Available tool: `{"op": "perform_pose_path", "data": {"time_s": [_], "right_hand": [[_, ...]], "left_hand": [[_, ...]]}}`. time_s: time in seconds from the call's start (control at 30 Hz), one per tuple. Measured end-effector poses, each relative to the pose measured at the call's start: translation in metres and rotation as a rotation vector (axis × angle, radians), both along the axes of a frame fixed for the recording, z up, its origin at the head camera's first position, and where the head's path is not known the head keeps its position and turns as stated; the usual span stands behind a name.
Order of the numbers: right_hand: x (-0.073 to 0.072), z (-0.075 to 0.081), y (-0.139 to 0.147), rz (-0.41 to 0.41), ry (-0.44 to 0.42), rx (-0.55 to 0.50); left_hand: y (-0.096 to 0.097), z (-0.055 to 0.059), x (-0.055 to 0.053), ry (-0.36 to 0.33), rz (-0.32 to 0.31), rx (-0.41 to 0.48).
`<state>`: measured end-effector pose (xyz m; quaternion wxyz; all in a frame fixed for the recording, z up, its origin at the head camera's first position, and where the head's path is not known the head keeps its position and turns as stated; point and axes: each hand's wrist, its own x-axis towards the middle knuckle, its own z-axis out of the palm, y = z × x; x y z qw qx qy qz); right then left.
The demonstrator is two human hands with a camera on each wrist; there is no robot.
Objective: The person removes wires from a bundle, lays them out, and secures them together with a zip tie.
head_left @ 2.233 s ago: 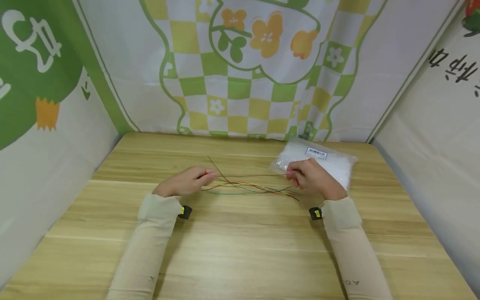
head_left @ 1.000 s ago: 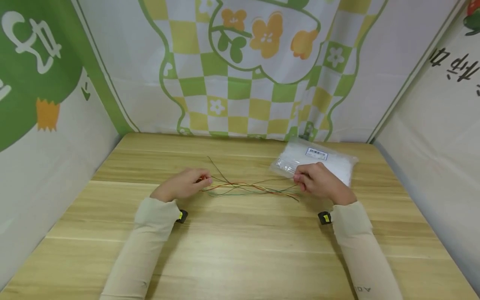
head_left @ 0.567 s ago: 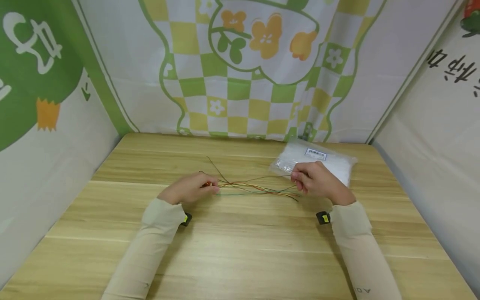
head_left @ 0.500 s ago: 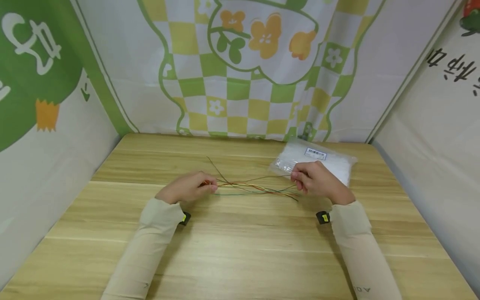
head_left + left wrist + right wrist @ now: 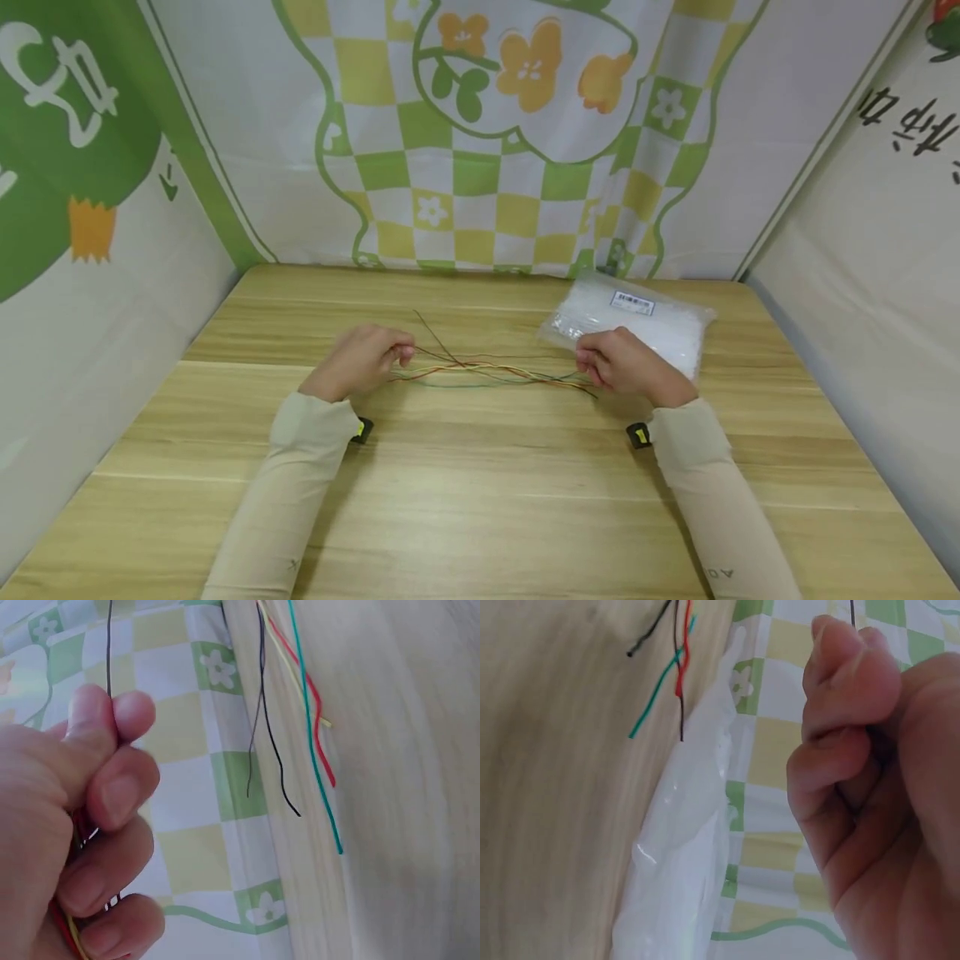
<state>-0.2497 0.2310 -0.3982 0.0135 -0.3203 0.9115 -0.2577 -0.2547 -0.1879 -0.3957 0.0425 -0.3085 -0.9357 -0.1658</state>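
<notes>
Thin coloured wires (image 5: 491, 367) lie in a loose bundle across the table between the two hands. The left hand (image 5: 356, 362) pinches a dark wire (image 5: 109, 652) between thumb and index finger. In the left wrist view its other fingers curl round several more wires, red and yellow among them. The right hand (image 5: 633, 364) pinches a dark wire (image 5: 853, 611) at its fingertips, other fingers folded into the palm. Free ends of a green wire (image 5: 313, 761), a red wire (image 5: 318, 712) and a black wire (image 5: 280, 769) hang beside the left hand.
A clear plastic bag of white contents (image 5: 671, 333), with a barcode label (image 5: 632, 302), lies at the back right, just behind the right hand. The wooden table (image 5: 480, 500) is bounded by a checked cloth backdrop (image 5: 480, 200) and printed side panels.
Over the last half second the left hand has shifted left and slightly towards the back. The right hand has drawn a little to the left. Both keep their pinch.
</notes>
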Motion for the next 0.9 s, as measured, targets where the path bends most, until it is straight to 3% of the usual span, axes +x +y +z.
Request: {"op": "perform_pose_path", "data": {"time_s": [0.2, 0.33, 0.63, 0.9], "right_hand": [[0.001, -0.001, -0.007, 0.08, 0.006, 0.026], [0.002, -0.001, -0.009, 0.085, -0.002, 0.035], [0.004, 0.003, -0.011, -0.026, -0.079, 0.087], [0.003, -0.004, -0.014, -0.014, -0.048, 0.149]], "left_hand": [[-0.003, -0.004, -0.002, 0.066, 0.085, -0.062], [-0.005, -0.007, -0.004, 0.087, 0.122, -0.088], [-0.008, -0.012, -0.007, 0.016, 0.017, -0.107], [-0.01, -0.016, -0.008, -0.08, 0.038, -0.091]]}}
